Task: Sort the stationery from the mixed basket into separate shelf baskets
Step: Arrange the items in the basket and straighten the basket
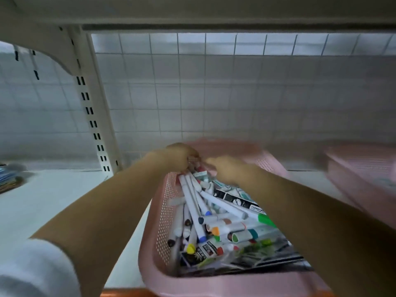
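Observation:
A pink perforated basket [159, 232] stands on the white shelf, full of several white markers [192, 202] with coloured caps and some packaged stationery [237, 200]. Both my hands reach to its far end. My left hand [179, 156] curls its fingers over the far tips of the markers. My right hand [227, 168] lies close beside it, fingers bent down into the pile. The frame is blurred, so what each hand holds is hidden.
A second pink basket [362, 168] sits on the shelf at the right. A wire grid back panel [214, 93] and a slotted upright [92, 116] stand behind. Some flat items [9, 179] lie at the far left. An orange shelf edge [120, 293] runs along the front.

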The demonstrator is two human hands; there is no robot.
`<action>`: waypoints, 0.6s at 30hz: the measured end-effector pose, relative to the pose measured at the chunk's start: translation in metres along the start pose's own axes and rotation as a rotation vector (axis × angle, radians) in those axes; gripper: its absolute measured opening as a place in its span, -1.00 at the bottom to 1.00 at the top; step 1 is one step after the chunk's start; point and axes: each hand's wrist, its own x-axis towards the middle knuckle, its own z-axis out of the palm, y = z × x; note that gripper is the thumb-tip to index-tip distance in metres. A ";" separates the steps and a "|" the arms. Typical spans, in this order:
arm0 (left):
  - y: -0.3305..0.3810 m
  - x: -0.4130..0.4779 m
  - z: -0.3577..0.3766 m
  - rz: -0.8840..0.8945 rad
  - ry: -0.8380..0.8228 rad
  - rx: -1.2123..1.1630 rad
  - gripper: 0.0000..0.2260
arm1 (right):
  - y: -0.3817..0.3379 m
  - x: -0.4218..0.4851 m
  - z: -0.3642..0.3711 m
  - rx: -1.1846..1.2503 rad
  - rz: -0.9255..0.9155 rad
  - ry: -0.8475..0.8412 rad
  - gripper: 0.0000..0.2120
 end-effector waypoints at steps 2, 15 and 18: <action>-0.003 0.009 0.004 0.040 -0.027 0.014 -0.64 | 0.002 0.003 0.005 -0.051 -0.012 -0.019 -0.41; -0.012 0.041 0.016 0.019 0.068 0.020 -0.79 | 0.019 0.006 0.022 0.251 0.296 0.185 -0.73; -0.013 0.043 0.019 0.009 0.036 0.063 -0.82 | 0.018 0.016 0.023 0.277 0.282 0.238 -0.65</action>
